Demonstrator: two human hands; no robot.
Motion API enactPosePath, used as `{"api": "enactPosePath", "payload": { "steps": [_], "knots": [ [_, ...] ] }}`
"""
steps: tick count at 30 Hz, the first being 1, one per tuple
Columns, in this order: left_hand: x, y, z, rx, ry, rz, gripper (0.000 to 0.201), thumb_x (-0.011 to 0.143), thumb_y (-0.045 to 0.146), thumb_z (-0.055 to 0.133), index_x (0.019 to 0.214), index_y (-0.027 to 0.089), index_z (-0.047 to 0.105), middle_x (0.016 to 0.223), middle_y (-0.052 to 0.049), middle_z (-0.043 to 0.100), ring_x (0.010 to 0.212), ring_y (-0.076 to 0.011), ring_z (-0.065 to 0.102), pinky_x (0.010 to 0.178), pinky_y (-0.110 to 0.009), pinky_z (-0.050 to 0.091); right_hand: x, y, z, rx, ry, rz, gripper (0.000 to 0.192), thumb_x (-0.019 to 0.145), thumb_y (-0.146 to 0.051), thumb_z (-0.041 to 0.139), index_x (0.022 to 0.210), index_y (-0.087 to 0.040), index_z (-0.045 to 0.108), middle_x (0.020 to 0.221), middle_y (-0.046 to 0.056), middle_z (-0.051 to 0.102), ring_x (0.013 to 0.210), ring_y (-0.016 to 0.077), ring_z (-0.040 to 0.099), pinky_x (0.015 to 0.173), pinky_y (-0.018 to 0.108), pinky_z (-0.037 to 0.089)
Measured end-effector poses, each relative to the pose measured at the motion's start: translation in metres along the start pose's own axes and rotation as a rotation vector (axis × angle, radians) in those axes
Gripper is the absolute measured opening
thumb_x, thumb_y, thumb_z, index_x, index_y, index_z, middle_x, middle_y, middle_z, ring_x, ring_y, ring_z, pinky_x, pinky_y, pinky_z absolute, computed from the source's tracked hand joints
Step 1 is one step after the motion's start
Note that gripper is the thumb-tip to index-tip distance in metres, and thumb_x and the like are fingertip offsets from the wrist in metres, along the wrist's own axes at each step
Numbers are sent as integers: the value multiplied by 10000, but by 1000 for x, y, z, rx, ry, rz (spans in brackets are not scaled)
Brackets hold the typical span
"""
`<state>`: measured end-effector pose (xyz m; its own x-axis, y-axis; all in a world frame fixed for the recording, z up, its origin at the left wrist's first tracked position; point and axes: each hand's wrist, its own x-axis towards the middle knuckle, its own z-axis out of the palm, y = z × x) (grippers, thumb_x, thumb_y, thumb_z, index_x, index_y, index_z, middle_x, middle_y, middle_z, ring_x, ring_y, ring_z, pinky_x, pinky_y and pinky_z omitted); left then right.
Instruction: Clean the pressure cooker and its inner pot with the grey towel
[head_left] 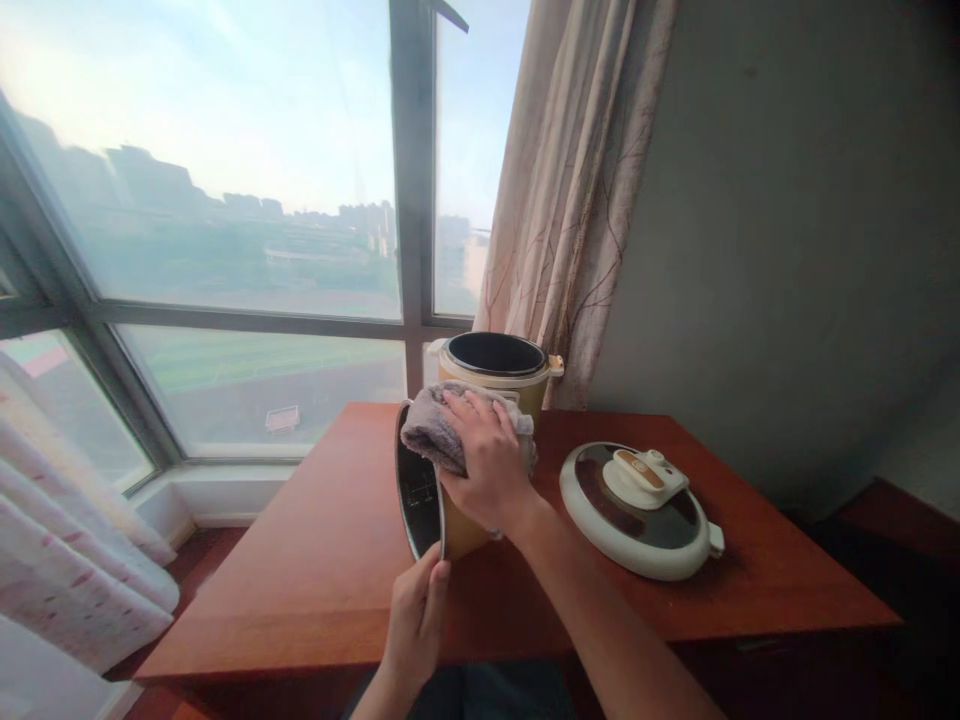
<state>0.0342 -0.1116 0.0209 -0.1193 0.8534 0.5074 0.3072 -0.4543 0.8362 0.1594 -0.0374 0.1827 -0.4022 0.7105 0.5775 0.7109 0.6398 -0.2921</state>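
Observation:
An inner cooking pot (424, 495) lies tipped on its side on the wooden table (330, 560), its dark opening facing left. My left hand (416, 620) grips the pot's lower rim. On top of the pot's outer wall, my right hand (484, 460) presses a grey cloth (435, 425). Just behind stands the cream and gold cooker body (495, 365), open and without its pot.
The cooker's round lid (637, 510) lies flat on the table to the right, handle up. A large window (225, 220) fills the left and a patterned curtain (577, 180) hangs behind the cooker. A grey wall (795, 240) is on the right.

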Motion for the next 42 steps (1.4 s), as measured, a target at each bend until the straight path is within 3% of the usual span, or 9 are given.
{"api": "enactPosePath", "payload": {
  "steps": [7,12,16,20,25,30,34,39,42],
  "knots": [
    [12,4,-12,-95,13,-33,523,925,567,515,641,151,655,598,-36,625,575,-167,553,569,-253,510,-84,-16,40,-32,136,-24,890,797,-293,591,1597,-160,225,1681,105,170,1538,387,100,1213,652,88],
    [16,5,-15,-207,42,-70,431,807,567,642,731,157,751,665,-52,713,599,-200,611,620,-307,570,-144,-19,92,45,209,14,859,841,-327,529,1610,-163,183,1677,130,174,1522,435,146,1173,718,172],
    [19,9,-16,-282,-10,-133,363,802,500,658,769,157,772,675,-48,722,586,-197,620,592,-289,564,-160,-18,119,98,284,36,832,850,-353,501,1610,-202,199,1667,117,219,1513,449,176,1136,728,259],
    [20,12,-14,-231,27,-130,420,789,567,654,762,164,769,665,-50,718,622,-215,632,620,-306,574,-140,-24,107,146,302,97,800,870,-293,440,1611,-192,156,1688,111,130,1535,422,86,1154,730,188],
    [24,21,-12,-214,74,-152,536,822,645,608,629,154,701,606,-46,670,599,-204,604,599,-291,542,-81,-29,58,76,264,84,792,819,-289,517,1571,-190,289,1676,93,197,1532,382,137,1201,662,83],
    [32,47,-17,-370,-41,-267,521,838,651,616,735,148,704,704,-51,690,689,-209,621,682,-288,537,-19,-25,17,71,132,108,630,800,-305,586,1423,-234,531,1568,42,448,1463,294,328,1218,510,151],
    [38,58,-25,-433,42,-369,525,788,655,682,662,146,657,639,-40,636,625,-175,570,584,-247,489,20,-25,-3,61,-2,132,484,851,-376,554,1316,-256,617,1428,42,601,1345,265,487,1165,448,272],
    [44,62,-26,-558,84,-489,564,756,690,691,789,127,713,638,-44,641,601,-179,586,549,-253,488,57,-23,-16,-21,-291,220,401,883,-471,469,1125,-263,713,1141,96,747,1109,309,659,940,434,463],
    [39,50,-26,-485,65,-403,604,798,716,624,850,125,739,655,-60,658,639,-200,607,584,-271,506,76,-17,-13,-32,-392,211,464,880,-497,451,1180,-247,701,1156,118,745,1079,326,680,864,413,495]
  ]
}}
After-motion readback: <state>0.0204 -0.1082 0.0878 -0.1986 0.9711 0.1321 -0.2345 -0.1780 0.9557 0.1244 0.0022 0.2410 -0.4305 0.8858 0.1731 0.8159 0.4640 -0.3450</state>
